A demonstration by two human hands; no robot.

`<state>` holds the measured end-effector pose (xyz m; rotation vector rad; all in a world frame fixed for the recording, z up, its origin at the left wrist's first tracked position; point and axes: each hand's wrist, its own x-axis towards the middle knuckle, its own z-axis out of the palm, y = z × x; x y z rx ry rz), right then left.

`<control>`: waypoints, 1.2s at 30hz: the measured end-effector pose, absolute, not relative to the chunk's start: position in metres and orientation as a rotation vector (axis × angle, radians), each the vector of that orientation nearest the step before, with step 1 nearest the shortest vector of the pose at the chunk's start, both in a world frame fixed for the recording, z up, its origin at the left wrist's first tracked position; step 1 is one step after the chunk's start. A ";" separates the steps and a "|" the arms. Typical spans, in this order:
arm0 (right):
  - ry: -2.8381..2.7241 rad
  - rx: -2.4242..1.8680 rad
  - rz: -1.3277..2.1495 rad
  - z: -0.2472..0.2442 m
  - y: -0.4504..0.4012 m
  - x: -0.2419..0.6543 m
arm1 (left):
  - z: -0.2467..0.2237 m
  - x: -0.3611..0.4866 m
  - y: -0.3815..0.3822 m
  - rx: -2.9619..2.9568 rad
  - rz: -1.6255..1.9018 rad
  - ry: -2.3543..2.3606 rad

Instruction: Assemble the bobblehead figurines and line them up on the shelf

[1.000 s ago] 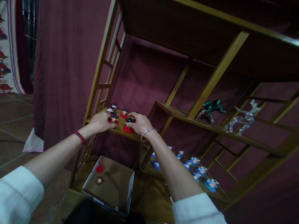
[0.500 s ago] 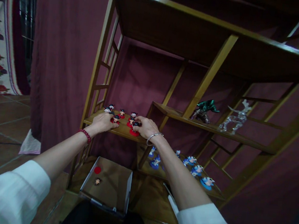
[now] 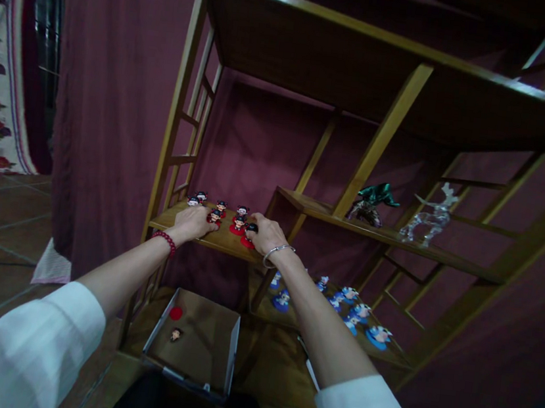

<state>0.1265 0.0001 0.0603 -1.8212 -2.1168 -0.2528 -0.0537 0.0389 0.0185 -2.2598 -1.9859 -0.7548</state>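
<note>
On the left shelf stand several small black-haired figurines on red bases. My left hand is closed at the shelf's front, its fingertips on a figurine. My right hand grips another figurine by its head and side, at the front right of the group. Beside that one are a figurine and, behind it, one more. Part of the left rear figurines is hidden by my left hand.
Below is an open box with a red disc and a small figurine. Blue figurines stand on the lower right shelf. A clear deer and green ornament stand above; an upright post divides the shelving.
The figurine in my right hand has shifted slightly right, away from its neighbour. My left hand and its figurine have moved a little to the right. The view has tilted slightly.
</note>
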 end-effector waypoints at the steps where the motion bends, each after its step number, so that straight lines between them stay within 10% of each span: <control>1: -2.113 -1.827 -0.250 0.060 0.001 0.126 | 0.019 -0.053 0.039 -2.254 -0.755 -1.993; 36: -1.873 -1.684 0.005 0.021 -0.008 0.134 | 0.005 -0.047 0.013 -2.087 -1.060 -1.844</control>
